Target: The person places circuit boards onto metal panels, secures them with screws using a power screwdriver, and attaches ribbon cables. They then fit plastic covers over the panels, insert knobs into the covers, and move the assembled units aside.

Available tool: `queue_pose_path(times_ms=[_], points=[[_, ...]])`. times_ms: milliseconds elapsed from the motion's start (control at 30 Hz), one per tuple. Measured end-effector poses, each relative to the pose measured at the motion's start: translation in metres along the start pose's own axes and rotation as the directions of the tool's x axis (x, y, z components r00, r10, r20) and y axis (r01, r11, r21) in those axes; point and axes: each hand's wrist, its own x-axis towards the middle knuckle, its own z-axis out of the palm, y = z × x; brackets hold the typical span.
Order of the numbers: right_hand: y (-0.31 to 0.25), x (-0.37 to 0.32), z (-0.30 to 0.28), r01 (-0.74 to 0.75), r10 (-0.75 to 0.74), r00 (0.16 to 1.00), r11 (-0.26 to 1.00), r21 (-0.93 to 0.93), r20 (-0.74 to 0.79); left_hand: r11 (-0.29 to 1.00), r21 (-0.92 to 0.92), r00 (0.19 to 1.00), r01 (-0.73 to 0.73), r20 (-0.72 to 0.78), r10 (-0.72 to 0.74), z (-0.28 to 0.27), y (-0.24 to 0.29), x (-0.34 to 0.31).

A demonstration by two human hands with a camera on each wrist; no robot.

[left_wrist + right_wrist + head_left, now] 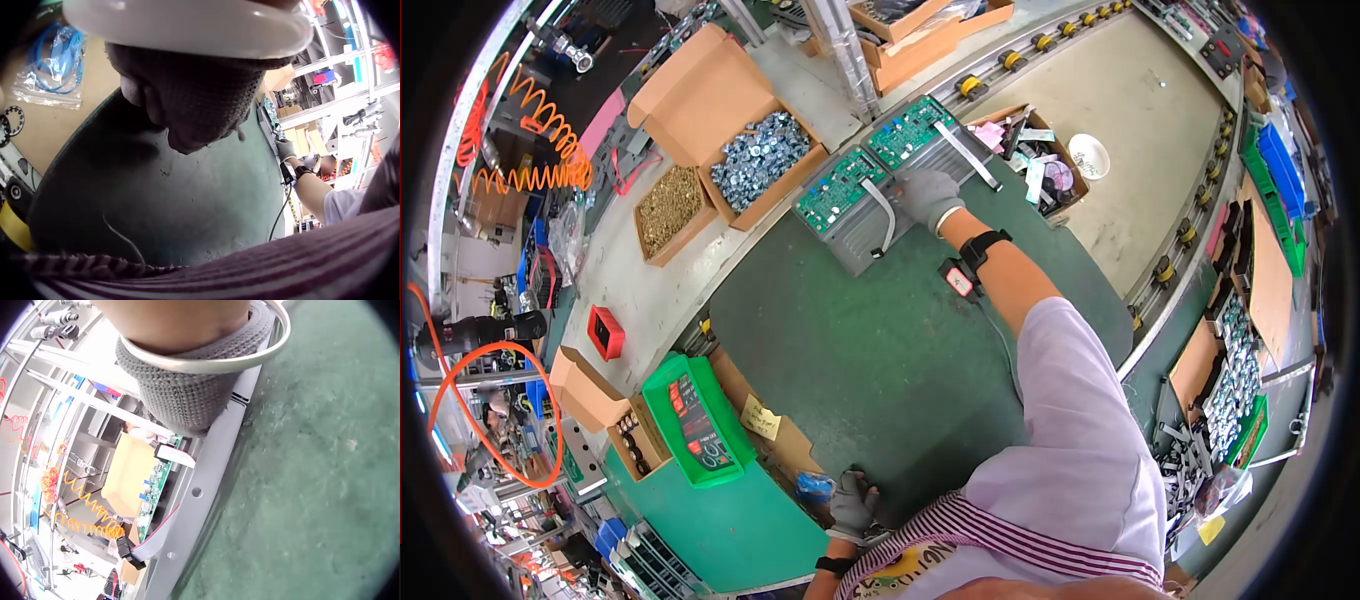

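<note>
Two grey panels with green circuit boards (840,190) (915,130) lie side by side at the far edge of the dark green mat (850,340). Each has a pale ribbon cable. My gloved right hand (928,196) touches the panels near where they meet; its fingertips are hidden. The right wrist view shows the glove (187,400) over the grey panel edge (206,469). Near my body, my gloved left hand (853,505) rests at the mat's near edge, fingers loosely bent and holding nothing visible. It hangs over the mat in the left wrist view (187,100).
Boxes of silver parts (760,165) and brass parts (668,212) stand at the far left. A green bin (700,420) is left of the mat. Beyond my right hand are an open carton (1040,165), a white bowl (1088,157) and a roller rail (1011,61).
</note>
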Motion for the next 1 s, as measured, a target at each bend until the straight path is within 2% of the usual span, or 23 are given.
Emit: queue_pose_path(times_ms=[167,267,633,800,933,1000], points=[[-0.001,0.001,0.002,-0.005,0.005,1.0,1.0,-0.007,-0.014,0.999,0.001,0.999,0.037,0.0,-0.037,-0.002,0.007,0.001],[-0.001,0.004,0.005,0.002,-0.003,1.0,1.0,-0.012,-0.027,0.999,0.05,1.0,-0.012,-0.028,0.013,-0.002,0.006,0.001],[-0.011,0.001,-0.006,-0.047,0.049,0.998,0.997,-0.065,0.041,0.999,0.046,0.999,-0.013,-0.037,0.015,-0.004,0.014,0.001],[-0.008,0.004,-0.003,-0.062,0.062,0.998,0.998,-0.019,0.009,0.997,0.071,0.999,-0.025,-0.039,0.027,-0.003,0.012,0.0],[-0.011,0.004,-0.009,-0.041,0.044,0.998,0.997,-0.064,0.047,0.994,0.105,0.999,0.029,0.01,-0.03,-0.004,0.01,0.0],[-0.015,-0.005,-0.02,-0.052,0.047,0.997,0.993,-0.105,-0.053,0.991,0.073,0.989,0.114,0.085,-0.12,-0.012,0.017,0.0]])
